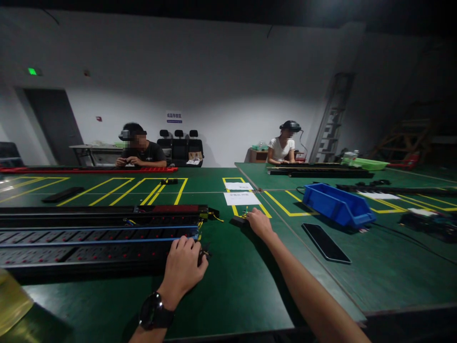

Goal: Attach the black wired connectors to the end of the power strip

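My left hand (185, 267), with a watch (155, 309) on its wrist, curls over the right end of the nearest long black power strip (117, 257). Its thumb is by a small black piece (206, 252), partly hidden by the fingers. Farther right, my right hand (260, 222) reaches forward, its fingers closed at a small black part (238, 221) with yellow and green wires on the table. The hand covers some of this part. Behind the near strip lie a blue-edged strip (143, 234) and another black strip (89, 213), with loose yellow wires at their ends.
To the right sit a phone (326, 243) and a blue bin (337, 205). Paper labels (242, 198) lie on the green table (228, 295). Two people work across it, near a red strip (89, 169) and black strips (321, 170). A yellow object (12, 302) stands lower left.
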A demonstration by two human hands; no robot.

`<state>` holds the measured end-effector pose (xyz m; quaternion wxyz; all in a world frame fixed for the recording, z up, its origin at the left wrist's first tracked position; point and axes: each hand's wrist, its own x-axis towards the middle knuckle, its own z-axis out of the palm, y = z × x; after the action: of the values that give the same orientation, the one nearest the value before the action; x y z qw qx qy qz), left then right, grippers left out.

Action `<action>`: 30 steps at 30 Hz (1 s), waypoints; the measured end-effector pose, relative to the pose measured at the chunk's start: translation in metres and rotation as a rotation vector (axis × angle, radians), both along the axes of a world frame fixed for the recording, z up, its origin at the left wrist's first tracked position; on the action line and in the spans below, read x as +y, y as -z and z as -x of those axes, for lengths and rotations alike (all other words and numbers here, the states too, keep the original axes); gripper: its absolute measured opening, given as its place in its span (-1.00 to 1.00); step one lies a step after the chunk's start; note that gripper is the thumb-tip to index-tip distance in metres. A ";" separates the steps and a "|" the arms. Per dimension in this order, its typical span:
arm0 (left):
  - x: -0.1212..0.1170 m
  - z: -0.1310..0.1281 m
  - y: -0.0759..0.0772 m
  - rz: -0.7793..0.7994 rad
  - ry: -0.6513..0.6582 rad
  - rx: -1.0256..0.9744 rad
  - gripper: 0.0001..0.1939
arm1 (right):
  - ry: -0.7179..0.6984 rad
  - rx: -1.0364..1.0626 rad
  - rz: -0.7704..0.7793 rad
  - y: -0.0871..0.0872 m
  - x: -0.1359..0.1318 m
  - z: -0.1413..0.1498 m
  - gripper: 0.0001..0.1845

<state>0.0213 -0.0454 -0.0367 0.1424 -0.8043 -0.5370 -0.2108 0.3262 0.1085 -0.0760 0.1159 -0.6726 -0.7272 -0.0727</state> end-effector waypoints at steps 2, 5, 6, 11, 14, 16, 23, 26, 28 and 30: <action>0.001 0.000 0.000 0.007 0.006 -0.012 -0.75 | -0.003 -0.008 -0.009 -0.001 -0.001 0.002 -0.64; 0.001 0.001 0.001 0.003 0.028 -0.051 -0.73 | 0.005 -0.001 -0.012 -0.002 -0.003 0.004 -0.67; 0.001 0.002 0.001 0.000 0.033 -0.071 -0.72 | 0.012 0.002 -0.012 -0.002 -0.004 0.004 -0.67; 0.003 0.003 -0.012 -0.103 -0.067 -0.186 -0.72 | 0.069 0.110 -0.096 -0.013 -0.011 0.011 -0.67; 0.019 -0.001 -0.031 -0.092 -0.097 -0.257 -0.76 | -0.069 0.231 -0.181 -0.023 -0.017 0.031 -0.69; 0.040 -0.005 -0.044 0.021 -0.030 -0.311 -0.82 | -0.188 0.284 -0.205 -0.029 -0.020 0.052 -0.72; 0.122 -0.003 -0.047 0.250 0.078 -0.410 -0.78 | -0.351 0.511 -0.203 -0.033 -0.010 0.102 -0.80; 0.130 -0.002 -0.036 0.258 0.242 -0.508 -0.73 | -0.409 0.588 -0.226 -0.027 -0.008 0.106 -0.82; 0.126 -0.004 -0.033 0.251 0.312 -0.557 -0.74 | -0.448 0.625 -0.236 -0.024 -0.011 0.107 -0.83; 0.120 -0.006 -0.033 0.245 0.346 -0.570 -0.76 | -0.485 0.669 -0.244 -0.023 -0.015 0.109 -0.81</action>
<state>0.0271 0.0750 -0.0042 -0.1485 -0.8032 -0.4324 -0.3819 0.2173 0.0932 -0.0535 0.4376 -0.4500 -0.7728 0.0933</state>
